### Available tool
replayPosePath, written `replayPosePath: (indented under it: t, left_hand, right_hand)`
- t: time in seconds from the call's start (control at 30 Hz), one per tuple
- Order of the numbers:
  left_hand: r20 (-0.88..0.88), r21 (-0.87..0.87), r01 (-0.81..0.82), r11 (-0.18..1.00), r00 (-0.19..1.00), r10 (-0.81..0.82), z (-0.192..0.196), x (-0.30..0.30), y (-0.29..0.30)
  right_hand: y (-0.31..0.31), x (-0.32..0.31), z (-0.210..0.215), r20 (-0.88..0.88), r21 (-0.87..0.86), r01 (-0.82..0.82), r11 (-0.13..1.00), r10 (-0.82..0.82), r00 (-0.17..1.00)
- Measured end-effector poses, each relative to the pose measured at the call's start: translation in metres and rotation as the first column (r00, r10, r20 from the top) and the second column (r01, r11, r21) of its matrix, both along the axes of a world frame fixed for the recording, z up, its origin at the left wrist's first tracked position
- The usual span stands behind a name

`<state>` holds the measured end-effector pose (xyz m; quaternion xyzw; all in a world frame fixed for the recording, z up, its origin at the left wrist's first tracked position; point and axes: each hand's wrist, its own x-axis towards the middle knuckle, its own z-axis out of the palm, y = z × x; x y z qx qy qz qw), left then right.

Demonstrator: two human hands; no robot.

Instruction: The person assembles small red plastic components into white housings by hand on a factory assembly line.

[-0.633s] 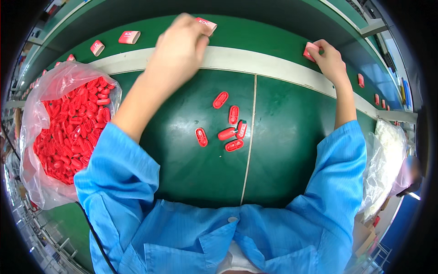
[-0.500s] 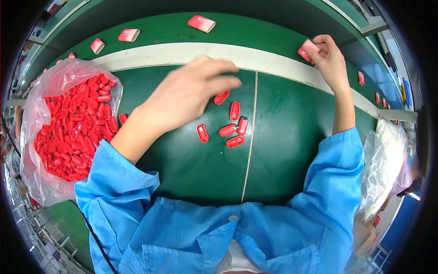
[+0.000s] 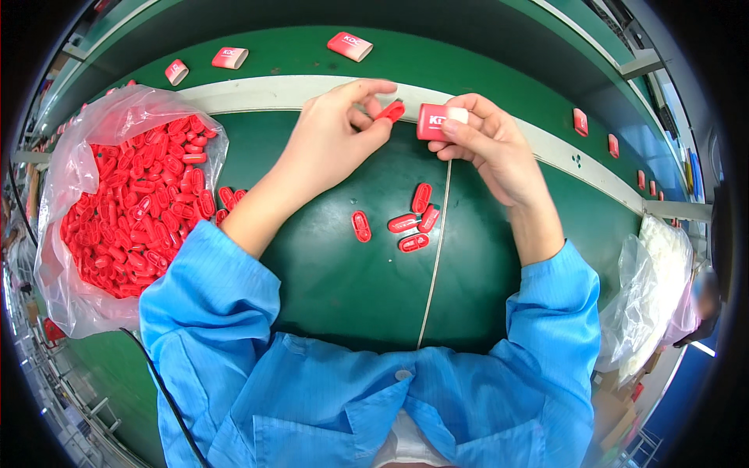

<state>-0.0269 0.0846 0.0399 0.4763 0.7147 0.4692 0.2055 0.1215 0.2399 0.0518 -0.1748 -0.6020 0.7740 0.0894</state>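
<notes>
My left hand point(image 3: 331, 136) pinches a red oval cap point(image 3: 392, 111) between thumb and fingers above the green table. Facing it, a short gap away, is a flattened casing point(image 3: 431, 123), red fading to white, gripped by my right hand point(image 3: 499, 148). The cap and the casing's red end do not touch. On the table below my hands lie several loose red caps; one cap point(image 3: 360, 226) sits apart to the left, and another cap point(image 3: 413, 242) is in the cluster beside the table seam. A few more caps point(image 3: 227, 196) lie next to my left forearm.
At the left stands a clear plastic bag point(image 3: 53, 222) full of red caps. Beyond a pale rail point(image 3: 265, 94), several casings are spread along a green strip, among them one casing point(image 3: 349, 46) at the far middle. Another plastic bag point(image 3: 651, 285) with white contents is at the right.
My right hand has brought the casing left and nearer from the far right strip. My left hand has picked up a red cap from the table and closed on it.
</notes>
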Motion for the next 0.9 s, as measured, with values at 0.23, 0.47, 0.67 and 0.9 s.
replayPosePath:
  t: [0.23,0.47,0.67,0.9]
  left_hand:
    - [0.117,0.172,0.000,0.985,0.993,-0.020,-0.021,0.006,0.017]
    - [0.356,0.055,0.008,0.998,0.934,-0.027,-0.008,0.007,0.014]
    - [0.432,0.125,-0.011,0.992,0.901,-0.044,-0.007,0.003,0.013]
    - [0.426,0.112,0.045,0.993,0.900,-0.089,-0.009,0.001,0.012]
  right_hand:
    - [-0.010,-0.010,-0.019,-0.025,0.248,0.135,0.959,-0.133,0.991]
    - [-0.006,-0.008,-0.018,0.014,0.164,0.099,0.981,-0.102,0.995]
    - [-0.008,-0.006,-0.015,-0.005,0.184,0.069,0.980,-0.070,0.998]
    - [-0.007,-0.005,-0.020,-0.043,0.137,0.079,0.987,-0.074,0.996]
